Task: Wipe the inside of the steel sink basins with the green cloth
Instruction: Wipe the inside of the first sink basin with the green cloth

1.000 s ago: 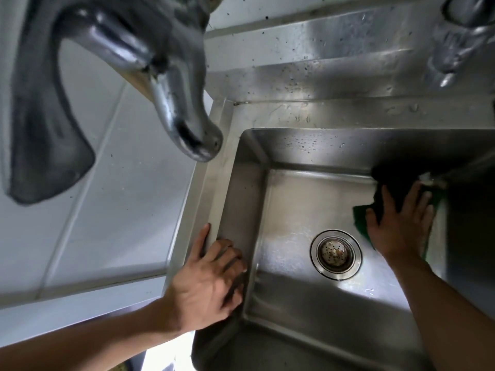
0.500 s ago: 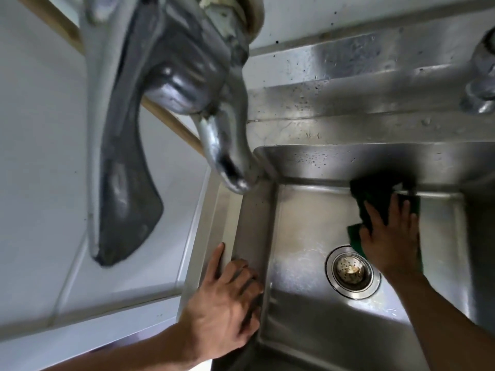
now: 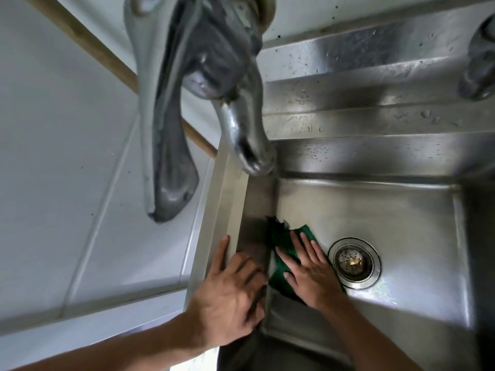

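The steel sink basin (image 3: 388,210) fills the right half of the view, with a round strainer drain (image 3: 353,262) in its floor. The green cloth (image 3: 281,253) lies flat on the basin floor against the left wall, just left of the drain. My right hand (image 3: 310,271) presses on the cloth with fingers spread flat. My left hand (image 3: 230,293) rests on the basin's left rim, thumb on the rim top and fingers curled over the edge down the inside wall.
A chrome tap (image 3: 214,89) with a long lever hangs close to the camera over the basin's far left corner. A second tap (image 3: 479,62) is at the upper right. White tiled counter (image 3: 80,183) lies to the left. The wet steel ledge (image 3: 375,103) runs behind the basin.
My right hand has slid the green cloth from the far right part of the basin floor, past the drain, to the left wall. My left hand stays on the rim.
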`<action>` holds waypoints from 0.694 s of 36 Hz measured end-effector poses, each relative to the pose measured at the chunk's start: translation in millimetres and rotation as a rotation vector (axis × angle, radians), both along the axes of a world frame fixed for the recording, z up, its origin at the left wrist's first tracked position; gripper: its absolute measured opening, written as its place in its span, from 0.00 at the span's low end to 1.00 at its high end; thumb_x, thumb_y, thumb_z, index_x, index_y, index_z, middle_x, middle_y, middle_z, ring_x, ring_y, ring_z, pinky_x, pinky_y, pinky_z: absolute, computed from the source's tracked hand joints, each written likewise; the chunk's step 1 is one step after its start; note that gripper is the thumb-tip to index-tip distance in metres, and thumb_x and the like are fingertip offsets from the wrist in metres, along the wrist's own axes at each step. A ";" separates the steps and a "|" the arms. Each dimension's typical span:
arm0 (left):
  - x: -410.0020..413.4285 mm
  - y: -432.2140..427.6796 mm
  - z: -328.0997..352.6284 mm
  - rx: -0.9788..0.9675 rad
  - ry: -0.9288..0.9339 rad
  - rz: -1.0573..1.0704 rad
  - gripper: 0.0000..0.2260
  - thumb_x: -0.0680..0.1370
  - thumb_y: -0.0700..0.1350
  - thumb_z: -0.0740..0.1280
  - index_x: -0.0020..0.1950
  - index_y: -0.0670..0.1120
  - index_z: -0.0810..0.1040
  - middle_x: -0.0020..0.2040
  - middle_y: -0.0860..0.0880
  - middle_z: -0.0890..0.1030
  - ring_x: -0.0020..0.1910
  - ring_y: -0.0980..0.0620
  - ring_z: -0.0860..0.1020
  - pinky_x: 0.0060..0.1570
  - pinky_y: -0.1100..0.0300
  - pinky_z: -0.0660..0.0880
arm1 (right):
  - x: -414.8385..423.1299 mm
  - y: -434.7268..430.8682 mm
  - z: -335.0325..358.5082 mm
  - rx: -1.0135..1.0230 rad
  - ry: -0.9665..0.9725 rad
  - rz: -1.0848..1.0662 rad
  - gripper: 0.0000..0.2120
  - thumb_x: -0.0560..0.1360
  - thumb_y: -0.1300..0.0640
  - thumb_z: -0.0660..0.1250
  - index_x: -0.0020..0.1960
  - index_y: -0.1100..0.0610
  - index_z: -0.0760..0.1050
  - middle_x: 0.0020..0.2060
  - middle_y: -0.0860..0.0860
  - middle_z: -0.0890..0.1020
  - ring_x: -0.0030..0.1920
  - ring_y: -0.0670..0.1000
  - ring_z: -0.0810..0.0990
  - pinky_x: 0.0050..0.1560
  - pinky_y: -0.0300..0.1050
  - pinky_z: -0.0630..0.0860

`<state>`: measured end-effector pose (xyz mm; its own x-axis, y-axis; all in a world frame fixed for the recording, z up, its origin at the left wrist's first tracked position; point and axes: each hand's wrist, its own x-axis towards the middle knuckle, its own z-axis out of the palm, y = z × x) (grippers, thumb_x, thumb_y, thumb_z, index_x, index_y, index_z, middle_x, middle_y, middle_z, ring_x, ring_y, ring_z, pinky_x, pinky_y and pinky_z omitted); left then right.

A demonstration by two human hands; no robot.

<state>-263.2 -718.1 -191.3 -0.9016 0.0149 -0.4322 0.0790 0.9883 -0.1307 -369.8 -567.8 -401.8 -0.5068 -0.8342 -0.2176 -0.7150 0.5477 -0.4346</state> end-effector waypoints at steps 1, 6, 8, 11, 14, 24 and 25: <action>0.1 0.0 0.0 -0.003 -0.015 0.003 0.17 0.75 0.59 0.64 0.57 0.52 0.82 0.53 0.49 0.81 0.61 0.44 0.78 0.76 0.28 0.56 | -5.3 -0.1 1.2 0.003 0.003 -0.036 0.32 0.72 0.42 0.66 0.75 0.42 0.65 0.79 0.57 0.56 0.78 0.61 0.56 0.75 0.59 0.57; -0.3 -0.7 0.4 -0.024 -0.038 0.002 0.19 0.76 0.60 0.63 0.58 0.51 0.83 0.54 0.49 0.81 0.62 0.45 0.76 0.76 0.28 0.59 | -18.1 -32.2 7.3 0.063 -0.038 -0.266 0.34 0.69 0.46 0.69 0.74 0.46 0.68 0.78 0.61 0.57 0.77 0.65 0.57 0.75 0.62 0.54; 0.3 -1.2 0.0 -0.026 -0.021 -0.007 0.19 0.76 0.59 0.63 0.58 0.50 0.83 0.55 0.48 0.81 0.63 0.45 0.76 0.76 0.28 0.58 | -12.6 -36.6 7.9 0.060 -0.043 -0.229 0.36 0.67 0.50 0.73 0.74 0.49 0.69 0.77 0.63 0.58 0.77 0.67 0.56 0.75 0.63 0.53; 1.2 -1.4 -1.1 -0.002 0.029 -0.015 0.17 0.76 0.58 0.63 0.57 0.51 0.83 0.54 0.49 0.81 0.62 0.45 0.76 0.78 0.29 0.55 | 0.0 -20.5 8.7 0.047 -0.039 -0.021 0.37 0.67 0.51 0.73 0.74 0.48 0.67 0.78 0.61 0.57 0.78 0.66 0.55 0.75 0.63 0.55; 0.7 -1.2 -2.3 0.010 0.059 -0.021 0.16 0.76 0.58 0.64 0.56 0.51 0.83 0.54 0.49 0.81 0.62 0.45 0.76 0.78 0.29 0.54 | 14.9 9.5 8.3 0.049 0.016 0.204 0.34 0.67 0.51 0.67 0.73 0.47 0.68 0.77 0.61 0.60 0.76 0.65 0.60 0.72 0.61 0.58; 0.3 -0.7 -4.7 -0.015 0.057 -0.045 0.16 0.76 0.58 0.64 0.55 0.50 0.83 0.54 0.49 0.81 0.61 0.43 0.78 0.75 0.27 0.61 | 11.0 66.1 16.3 0.077 0.022 0.351 0.36 0.64 0.46 0.62 0.73 0.40 0.66 0.78 0.56 0.60 0.77 0.60 0.60 0.73 0.57 0.57; 0.3 -0.5 -5.2 -0.015 0.062 -0.047 0.16 0.76 0.57 0.65 0.56 0.50 0.83 0.55 0.49 0.81 0.61 0.43 0.78 0.74 0.27 0.61 | 13.0 62.3 18.9 0.093 0.002 0.308 0.35 0.65 0.47 0.62 0.73 0.41 0.67 0.78 0.57 0.60 0.77 0.61 0.60 0.73 0.58 0.57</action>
<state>-262.9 -718.5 -196.4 -0.9253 0.0518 -0.3756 0.1167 0.9815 -0.1520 -356.8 -505.6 -382.9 -0.2336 -0.9251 -0.2992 -0.8542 0.3423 -0.3914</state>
